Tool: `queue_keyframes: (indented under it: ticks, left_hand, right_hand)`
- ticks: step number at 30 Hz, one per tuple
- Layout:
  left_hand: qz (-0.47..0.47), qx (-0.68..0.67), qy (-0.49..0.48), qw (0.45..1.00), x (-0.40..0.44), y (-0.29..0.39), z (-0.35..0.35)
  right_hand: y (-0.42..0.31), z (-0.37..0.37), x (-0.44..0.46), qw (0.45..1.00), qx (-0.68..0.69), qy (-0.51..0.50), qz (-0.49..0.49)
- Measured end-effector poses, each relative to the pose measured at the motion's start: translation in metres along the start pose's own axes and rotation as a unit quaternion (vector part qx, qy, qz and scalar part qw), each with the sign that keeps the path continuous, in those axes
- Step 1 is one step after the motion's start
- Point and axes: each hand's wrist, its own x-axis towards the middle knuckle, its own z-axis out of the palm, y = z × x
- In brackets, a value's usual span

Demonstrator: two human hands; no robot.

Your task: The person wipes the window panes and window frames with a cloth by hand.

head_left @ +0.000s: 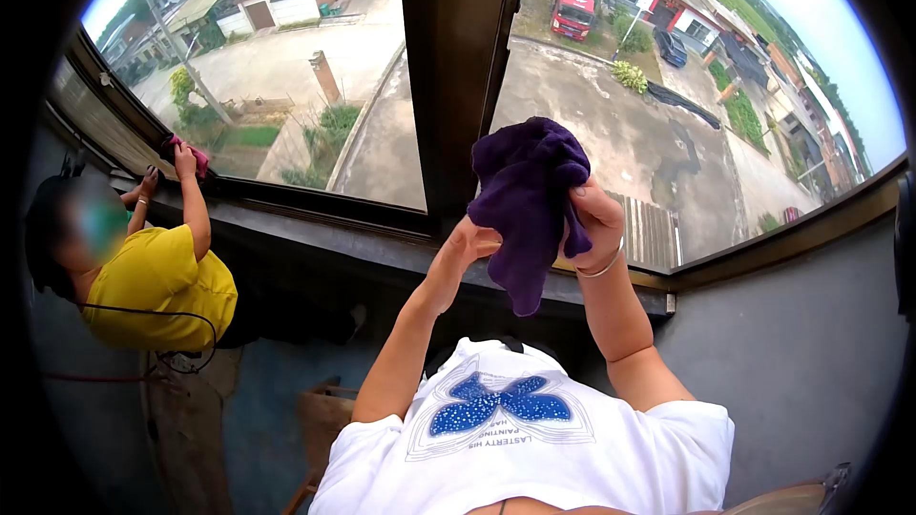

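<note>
A dark purple cloth (525, 219) hangs bunched in front of the window, held up between my two hands. My right hand (599, 219) is closed on its right side, with the thumb pressed against the folds. At the cloth's left edge is my left hand (458, 262), its fingers bent against the fabric and their tips partly hidden behind it. The lower end of the cloth dangles loose between my wrists. Behind it stand the dark window post (468, 67) and the right window pane (611, 105).
To my left, a person in a yellow shirt (162, 286) holds a pink cloth (197, 154) against the left window's frame. A dark sill (315, 238) runs below the windows. A brown wooden chair (324, 420) stands low at left. A grey wall (792, 324) is on the right.
</note>
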Motion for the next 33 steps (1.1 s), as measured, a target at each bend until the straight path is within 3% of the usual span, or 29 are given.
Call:
queue_keyframes:
  ticks: [2, 4, 5, 6, 8, 10, 13, 15, 16, 18, 19, 20, 22, 23, 28, 31, 33]
  left_hand:
    - [-0.037, -0.009, -0.009, 0.999, -0.007, -0.016, -0.009]
    - [-0.073, 0.017, -0.160, 0.984, -0.010, 0.011, 0.008]
    - [-0.060, -0.017, -0.121, 0.991, -0.011, 0.021, 0.013]
    - [-0.058, -0.010, -0.125, 0.990, -0.011, 0.024, 0.009]
    - [0.010, -0.142, 0.026, 0.989, -0.011, 0.030, 0.002]
    - [0.057, -0.139, 0.106, 0.983, -0.007, 0.046, 0.007]
    - [0.107, -0.087, 0.062, 0.988, -0.012, 0.059, 0.020]
    - [0.139, -0.017, -0.001, 0.990, -0.017, 0.066, 0.024]
    - [0.139, -0.013, -0.003, 0.990, -0.016, 0.072, 0.028]
    - [0.263, 0.215, 0.036, 0.940, -0.011, 0.080, 0.039]
    - [0.264, 0.226, 0.050, 0.936, -0.009, 0.072, 0.031]
    - [0.236, 0.227, 0.069, 0.942, -0.010, 0.067, 0.026]
    - [0.164, 0.129, 0.108, 0.972, -0.014, 0.062, 0.028]
    - [0.156, 0.109, 0.114, 0.975, -0.016, 0.060, 0.031]
    - [0.088, 0.091, 0.127, 0.984, -0.030, 0.047, 0.039]
    - [0.057, 0.078, 0.164, 0.982, -0.035, 0.040, 0.027]
    - [0.052, 0.057, 0.197, 0.977, -0.041, 0.030, 0.028]
  right_hand:
    - [-0.003, -0.003, -0.004, 0.999, 0.021, 0.043, 0.012]
    - [-0.005, -0.006, -0.006, 0.997, -0.074, -0.022, 0.008]
    - [0.000, -0.006, -0.009, 0.980, -0.191, 0.061, -0.005]
    - [0.000, -0.010, -0.002, 0.908, -0.412, -0.012, -0.075]
    - [-0.004, -0.005, -0.006, 0.748, -0.655, -0.055, -0.092]
    - [0.006, 0.005, -0.009, 0.741, -0.665, -0.078, -0.051]
    - [0.031, 0.006, -0.013, 0.746, -0.662, -0.035, -0.064]
    - [0.032, 0.004, -0.008, 0.708, -0.692, -0.035, -0.134]
    - [0.017, 0.004, -0.002, 0.660, -0.730, -0.055, -0.169]
    - [-0.007, 0.019, 0.020, 0.634, -0.718, -0.005, -0.288]
    - [-0.020, 0.026, 0.036, 0.617, -0.695, 0.023, -0.369]
    - [-0.029, 0.049, 0.055, 0.634, -0.647, 0.060, -0.419]
    - [-0.067, 0.109, 0.084, 0.427, -0.780, 0.000, -0.458]
    - [-0.076, 0.116, 0.118, 0.439, -0.731, -0.053, -0.519]
    - [-0.072, 0.135, 0.201, 0.267, -0.679, -0.085, -0.679]
    - [-0.037, 0.107, 0.179, 0.274, -0.749, 0.051, -0.601]
    - [-0.013, 0.059, 0.144, 0.307, -0.772, 0.049, -0.554]
